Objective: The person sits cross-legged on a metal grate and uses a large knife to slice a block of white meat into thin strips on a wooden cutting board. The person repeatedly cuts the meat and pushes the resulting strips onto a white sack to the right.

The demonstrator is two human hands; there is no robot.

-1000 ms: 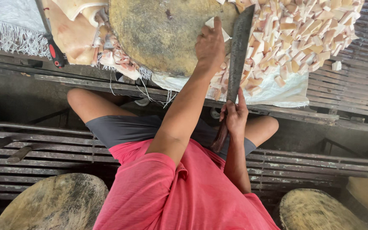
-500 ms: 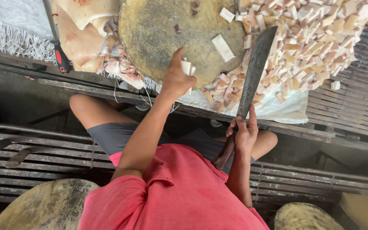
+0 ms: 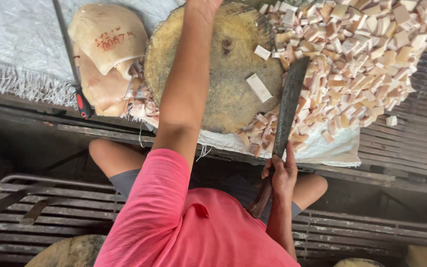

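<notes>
Cleaver: long, dark, broad blade, wooden handle gripped low, blade pointing away over the edge of the round wooden chopping block. Block: worn, stained top, bearing two pale rectangular cut pieces. Heap of similar cubes lies just beside it.

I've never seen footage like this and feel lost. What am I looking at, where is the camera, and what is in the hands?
There is no machine here: a person in a pink shirt works with bare hands, filmed by a camera on their own head, looking down. A round wooden chopping block sits on a white woven sheet. Right of it lies a pile of pale cut cubes; left of it lie large pale slabs. One pale strip lies on the block. The right hand grips a cleaver. The left hand reaches across the block, partly out of frame.
</notes>
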